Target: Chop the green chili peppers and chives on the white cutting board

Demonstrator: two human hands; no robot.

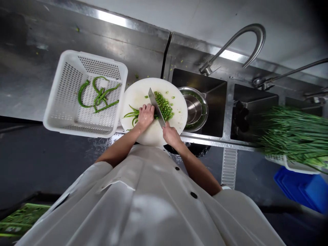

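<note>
A round white cutting board (143, 92) lies on the steel counter beside the sink. My left hand (145, 116) presses down on a bunch of long green peppers (131, 115) on the board. My right hand (171, 134) grips the handle of a cleaver (155, 106), whose blade stands against the knuckles of my left hand. To the right of the blade lies a pile of chopped green pepper pieces (164, 106).
A white perforated basket (64, 102) with several whole green peppers (98, 97) sits left of the board. A steel bowl (195, 108) rests in the sink (217, 102) under a curved tap (238, 37). Green stalks (294, 135) fill a basket at right, above a blue crate (304, 191).
</note>
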